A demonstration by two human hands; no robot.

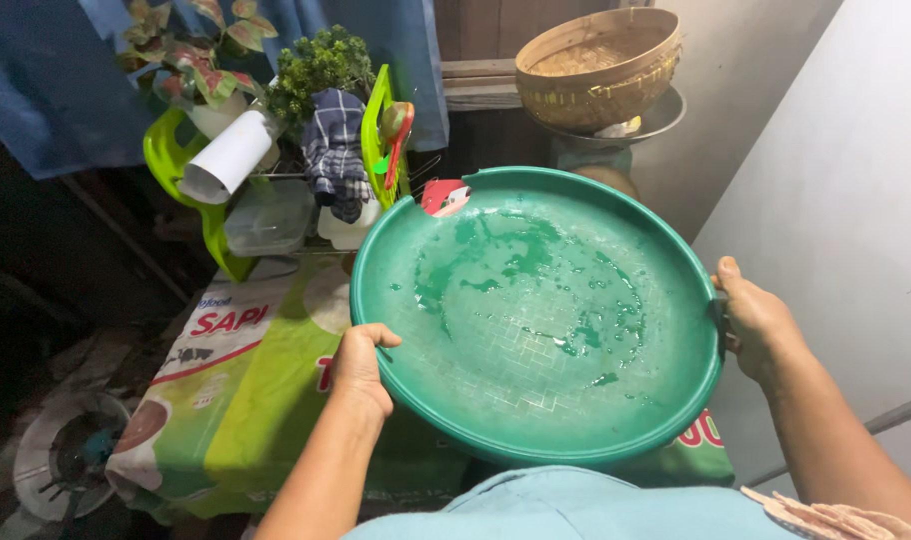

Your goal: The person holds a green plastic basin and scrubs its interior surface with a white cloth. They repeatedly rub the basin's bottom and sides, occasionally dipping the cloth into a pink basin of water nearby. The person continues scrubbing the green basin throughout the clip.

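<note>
I hold a large round green plastic tray in front of me, its inner face turned up and wet, with darker patches and a chip in the upper left rim. My left hand grips the near left rim. My right hand grips the right rim, thumb on top. The tray hangs above a table covered with a green and white printed sack.
Behind the tray stands a dish rack with a white cup, a clear container, a checked cloth and green boards. Potted plants sit behind it. A woven basket rests on a metal bowl at the back. A white wall rises on the right.
</note>
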